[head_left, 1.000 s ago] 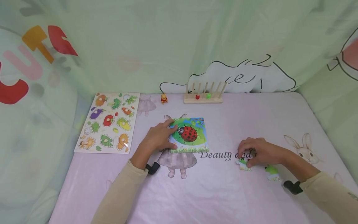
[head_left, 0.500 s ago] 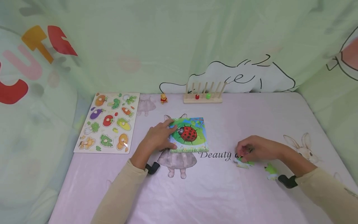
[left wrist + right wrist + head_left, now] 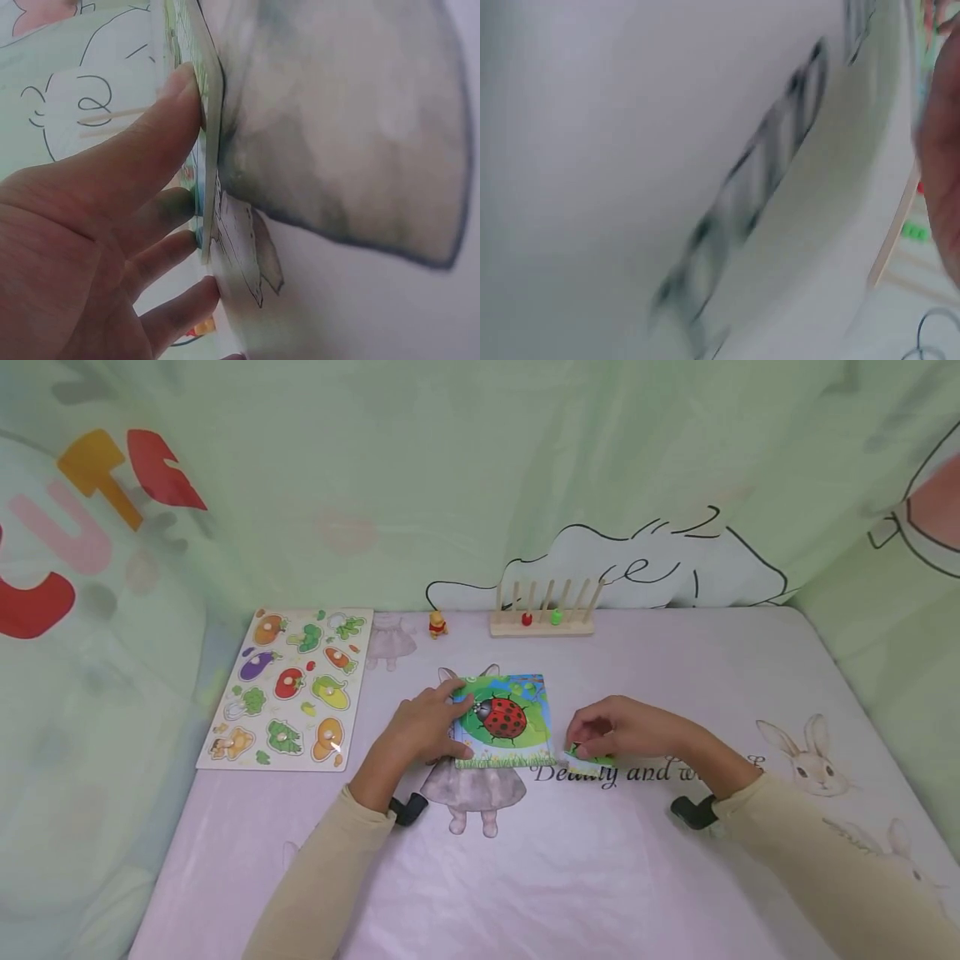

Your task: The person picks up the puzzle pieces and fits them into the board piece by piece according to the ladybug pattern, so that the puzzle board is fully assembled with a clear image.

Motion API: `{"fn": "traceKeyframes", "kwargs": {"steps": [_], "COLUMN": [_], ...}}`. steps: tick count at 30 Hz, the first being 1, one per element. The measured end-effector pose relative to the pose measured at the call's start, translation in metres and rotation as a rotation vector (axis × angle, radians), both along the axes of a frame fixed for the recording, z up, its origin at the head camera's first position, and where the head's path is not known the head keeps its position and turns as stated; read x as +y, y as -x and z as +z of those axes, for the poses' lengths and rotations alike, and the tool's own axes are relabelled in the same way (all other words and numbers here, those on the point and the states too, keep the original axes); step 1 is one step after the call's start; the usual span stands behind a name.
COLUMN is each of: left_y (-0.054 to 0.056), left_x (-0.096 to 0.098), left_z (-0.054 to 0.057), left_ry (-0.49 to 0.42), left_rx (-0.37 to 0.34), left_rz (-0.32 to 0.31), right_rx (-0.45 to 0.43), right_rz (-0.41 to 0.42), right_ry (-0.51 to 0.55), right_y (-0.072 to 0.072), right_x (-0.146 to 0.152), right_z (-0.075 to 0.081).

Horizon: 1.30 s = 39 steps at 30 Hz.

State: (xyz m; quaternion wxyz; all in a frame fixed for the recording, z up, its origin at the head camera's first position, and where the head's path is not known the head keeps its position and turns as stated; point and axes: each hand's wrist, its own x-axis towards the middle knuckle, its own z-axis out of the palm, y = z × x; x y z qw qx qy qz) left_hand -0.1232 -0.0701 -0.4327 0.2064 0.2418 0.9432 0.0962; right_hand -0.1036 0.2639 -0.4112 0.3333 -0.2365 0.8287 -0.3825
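A square ladybug picture puzzle [image 3: 504,718] lies near the middle of the table. My left hand [image 3: 422,727] rests along its left side, thumb by the lower left corner and fingers spread toward the upper one. In the left wrist view the thumb [image 3: 169,127] presses on the puzzle's face near its pale edge. Just right of the puzzle, my right hand [image 3: 628,727] pinches a small green puzzle piece [image 3: 600,761] between thumb and fingers, which cover part of it. Only the side of that hand [image 3: 943,150] shows in the blurred right wrist view.
At the left lies a vegetable peg puzzle board [image 3: 285,693]. Along the back stand a small yellow-and-red bear figure [image 3: 438,625] and a wooden peg rack [image 3: 542,628] with a red and a green bead. My right forearm covers where another loose piece lay.
My right hand has picked up the green puzzle piece and carried it left, up to the ladybug puzzle's right side. The left hand has stayed in place.
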Motion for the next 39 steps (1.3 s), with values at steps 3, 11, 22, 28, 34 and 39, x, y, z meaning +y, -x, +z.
{"fn": "traceKeyframes", "kwargs": {"steps": [3,11,22,28,34,39], "left_y": [0.0,-0.001,-0.001,-0.001,-0.001,0.0], "left_x": [0.0,-0.001,0.0,0.0,0.0,0.0], "left_z": [0.0,0.0,0.0,0.001,0.003,0.002], "left_ry": [-0.006,-0.01,-0.004,0.003,-0.012,-0.022], "left_rx": [0.001,-0.002,-0.004,-0.005,-0.016,-0.028], "left_rz": [0.002,0.005,0.011,0.011,0.018,0.017], "right_rx": [-0.015,0.075,0.128,0.152,0.18,0.286], "right_rz": [-0.03,-0.027,-0.159,-0.239,-0.309,-0.292], "right_ry": [0.018,0.03,-0.074,-0.132,-0.183,-0.254], "right_y": [0.006,0.016,0.013,0.009,0.007,0.006], "right_x": [-0.017,-0.052,-0.086,-0.092,-0.095,-0.092], "right_z": [-0.001,-0.005,-0.014,-0.017,-0.021,-0.02]}}
